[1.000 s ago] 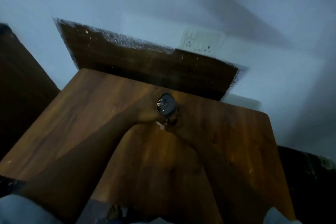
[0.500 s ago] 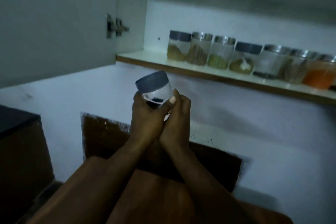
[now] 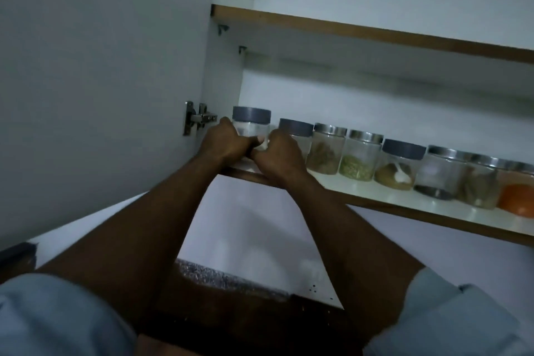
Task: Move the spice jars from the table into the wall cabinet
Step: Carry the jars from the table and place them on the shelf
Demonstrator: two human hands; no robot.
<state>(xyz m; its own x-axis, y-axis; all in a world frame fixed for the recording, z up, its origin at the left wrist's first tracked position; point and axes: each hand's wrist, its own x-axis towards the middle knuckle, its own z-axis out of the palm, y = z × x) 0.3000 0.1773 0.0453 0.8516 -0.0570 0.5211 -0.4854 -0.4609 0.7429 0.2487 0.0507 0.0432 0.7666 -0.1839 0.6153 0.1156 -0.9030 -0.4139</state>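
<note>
A clear spice jar with a grey lid (image 3: 250,124) stands upright at the far left end of the cabinet's lower shelf (image 3: 404,198). My left hand (image 3: 224,140) wraps its left side and my right hand (image 3: 278,153) wraps its lower right; both grip it. To its right runs a row of several spice jars (image 3: 358,156) with grey or metal lids, holding brown, green and orange spices. My right hand hides the lower part of the second jar.
The open white cabinet door (image 3: 101,81) hangs at the left on a metal hinge (image 3: 198,118). An upper shelf (image 3: 375,32) crosses above the jars. Below, the wooden table (image 3: 231,312) and white wall (image 3: 251,240) show between my forearms.
Both hands lifted the grey-lidded jar from the table, raised it in front of the cabinet, and now hold it on the left end of the lower shelf. The view tilted upward.
</note>
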